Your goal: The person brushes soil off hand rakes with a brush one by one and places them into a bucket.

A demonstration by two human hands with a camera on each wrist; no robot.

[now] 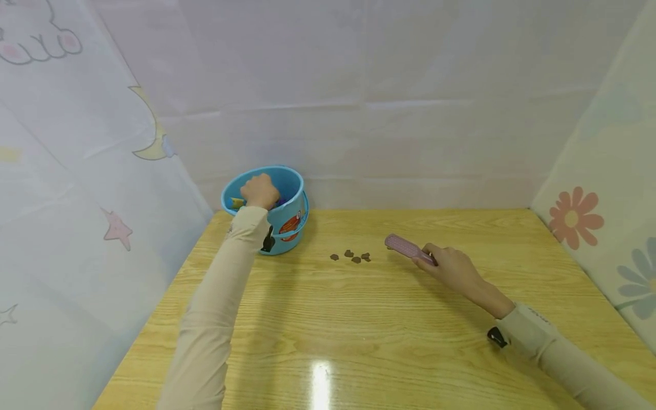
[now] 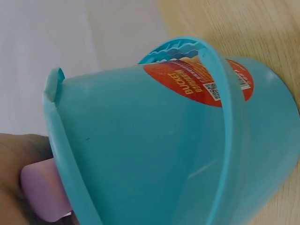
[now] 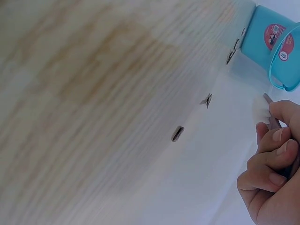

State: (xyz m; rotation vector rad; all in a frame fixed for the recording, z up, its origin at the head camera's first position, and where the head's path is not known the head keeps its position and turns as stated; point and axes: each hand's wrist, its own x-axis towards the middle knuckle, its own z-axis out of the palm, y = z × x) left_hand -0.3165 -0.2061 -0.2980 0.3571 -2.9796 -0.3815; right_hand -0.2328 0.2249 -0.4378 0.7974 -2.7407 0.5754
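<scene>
At the back left of the table stands a light blue bucket (image 1: pixel 287 219), its rim round my left hand (image 1: pixel 260 192). In the left wrist view that hand grips a pinkish-purple, blunt-ended piece (image 2: pixel 44 191) at the rim; the rest of it is hidden inside the bucket. My right hand (image 1: pixel 453 269) holds a pink brush (image 1: pixel 403 246) by its handle, head pointing left, a little above the table. White bristles (image 3: pixel 260 110) show under it in the right wrist view. Several small brown flakes (image 1: pixel 356 259) lie on the wood between bucket and brush.
A yellow item (image 1: pixel 237 203) and something purple show inside the bucket. The bucket's handle (image 1: pixel 306 212) hangs down its right side. Pale printed sheets (image 1: pixel 359 148) close off the back and both sides of the wooden table (image 1: pixel 389 341). Light glares on its front.
</scene>
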